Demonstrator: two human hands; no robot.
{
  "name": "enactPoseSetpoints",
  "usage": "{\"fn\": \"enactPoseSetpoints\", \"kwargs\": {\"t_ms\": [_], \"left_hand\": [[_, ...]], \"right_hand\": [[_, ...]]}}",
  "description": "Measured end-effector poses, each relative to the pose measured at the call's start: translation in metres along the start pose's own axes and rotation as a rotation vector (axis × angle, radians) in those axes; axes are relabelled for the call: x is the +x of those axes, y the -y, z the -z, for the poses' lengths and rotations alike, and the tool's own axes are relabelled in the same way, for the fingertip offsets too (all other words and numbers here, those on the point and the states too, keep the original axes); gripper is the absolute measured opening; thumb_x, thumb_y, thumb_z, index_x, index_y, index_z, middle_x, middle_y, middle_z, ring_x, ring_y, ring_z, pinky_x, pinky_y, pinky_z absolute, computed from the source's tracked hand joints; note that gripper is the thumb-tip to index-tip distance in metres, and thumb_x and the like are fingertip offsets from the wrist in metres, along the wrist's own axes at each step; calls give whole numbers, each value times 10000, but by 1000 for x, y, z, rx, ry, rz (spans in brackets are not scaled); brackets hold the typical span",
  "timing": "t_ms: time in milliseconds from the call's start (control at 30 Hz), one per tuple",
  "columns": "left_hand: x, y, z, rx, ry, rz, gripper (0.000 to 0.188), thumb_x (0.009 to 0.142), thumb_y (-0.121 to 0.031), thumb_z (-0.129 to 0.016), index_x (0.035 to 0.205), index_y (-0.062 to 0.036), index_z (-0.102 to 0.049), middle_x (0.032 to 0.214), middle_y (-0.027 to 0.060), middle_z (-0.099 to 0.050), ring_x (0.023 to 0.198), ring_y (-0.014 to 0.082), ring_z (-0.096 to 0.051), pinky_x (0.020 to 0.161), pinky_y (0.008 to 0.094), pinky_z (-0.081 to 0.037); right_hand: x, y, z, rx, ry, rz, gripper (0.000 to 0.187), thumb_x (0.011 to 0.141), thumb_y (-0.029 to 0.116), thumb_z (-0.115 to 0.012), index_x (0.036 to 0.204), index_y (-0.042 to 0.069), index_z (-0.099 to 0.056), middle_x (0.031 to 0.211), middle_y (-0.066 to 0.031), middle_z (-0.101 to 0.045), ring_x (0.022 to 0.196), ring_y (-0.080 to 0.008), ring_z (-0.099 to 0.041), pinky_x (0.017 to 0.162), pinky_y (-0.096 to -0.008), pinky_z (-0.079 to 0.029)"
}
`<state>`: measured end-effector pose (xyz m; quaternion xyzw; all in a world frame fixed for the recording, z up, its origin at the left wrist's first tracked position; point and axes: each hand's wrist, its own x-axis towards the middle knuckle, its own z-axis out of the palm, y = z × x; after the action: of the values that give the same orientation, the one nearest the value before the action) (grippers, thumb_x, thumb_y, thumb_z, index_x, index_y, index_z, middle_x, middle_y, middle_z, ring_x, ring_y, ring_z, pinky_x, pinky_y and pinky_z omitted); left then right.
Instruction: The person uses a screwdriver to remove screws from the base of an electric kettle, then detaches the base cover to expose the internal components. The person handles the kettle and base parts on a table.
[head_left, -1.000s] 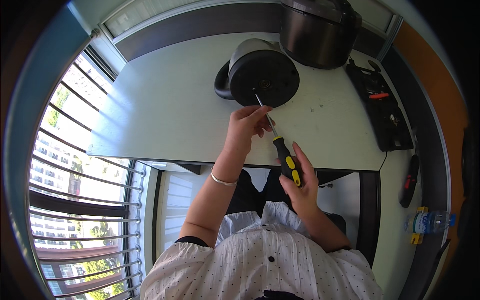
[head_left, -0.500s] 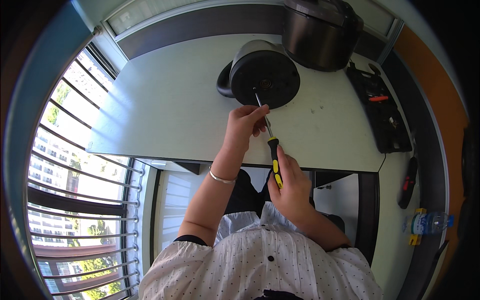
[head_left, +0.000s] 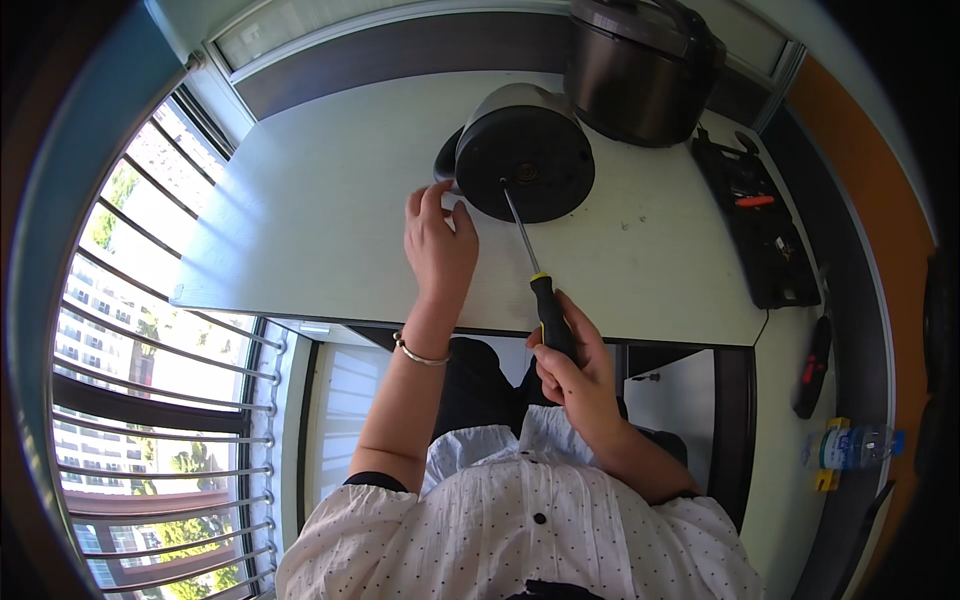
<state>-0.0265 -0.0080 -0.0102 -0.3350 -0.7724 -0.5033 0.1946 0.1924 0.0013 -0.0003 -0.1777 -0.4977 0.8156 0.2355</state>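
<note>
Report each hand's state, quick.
Left hand: open, fingertips resting against the overturned kettle.
Right hand: closed around the screwdriver handle.

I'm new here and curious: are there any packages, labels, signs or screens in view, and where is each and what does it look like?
Bottle: lying far right beyond the table, clear plastic with a blue wrap label, beside a small yellow piece.
Tool case: open on the table's right edge, flat, black, with an orange-red tool inside.
No signs or screens in view.
</note>
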Motion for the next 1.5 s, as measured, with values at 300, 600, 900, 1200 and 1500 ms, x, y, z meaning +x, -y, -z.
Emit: {"fn": "enactPoseSetpoints", "kwargs": {"t_ms": [300, 600, 900, 1200, 1500], "left_hand": [[27, 25, 0, -49, 355, -76, 453, 765, 11, -619, 1206, -8, -517, 1225, 140, -525, 821, 250, -613, 752, 320, -502], [18, 27, -1, -12, 312, -101, 442, 749, 30, -631, 1178, 17, -528, 1214, 128, -526, 905, 251, -589, 808, 310, -491], [14, 22, 2, -15, 310, -107, 438, 771, 15, -595, 1203, -2, -524, 1214, 128, -524, 910, 252, -581, 824, 317, -485], [-6, -40, 25, -63, 364, 145, 247, 825, -241, -670, 815, 5, -660, 693, 71, -613, 583, 139, -552, 526, 271, -428], [-15, -55, 14, -637, 743, 512, 332, 847, -272, -656, 701, 24, -622, 528, 23, -518, 417, 63, -421, 396, 207, -303]], "right_hand": [[-3, -1, 0, -109, -20, 50, 657, 873, 36, -545, 1433, 15, -201, 913, -35, -538, 585, -35, -445, 448, -178, -373], [-7, -3, 1, -1541, -196, 610, 644, 751, 42, -609, 1347, -17, -372, 881, -144, -547, 640, -256, -600, 524, -314, -502], [-1, -9, 4, -904, -160, 616, 556, 815, 63, -583, 1317, -63, -380, 905, -166, -550, 692, -275, -585, 600, -325, -490], [-2, 1, 0, -1314, -244, 800, 557, 779, 69, -601, 1282, -71, -407, 944, -169, -571, 750, -282, -610, 609, -330, -512], [-4, 4, -1, -1475, -235, 796, 599, 791, 108, -614, 1309, -69, -371, 979, -175, -564, 765, -269, -606, 643, -336, -521]]}}
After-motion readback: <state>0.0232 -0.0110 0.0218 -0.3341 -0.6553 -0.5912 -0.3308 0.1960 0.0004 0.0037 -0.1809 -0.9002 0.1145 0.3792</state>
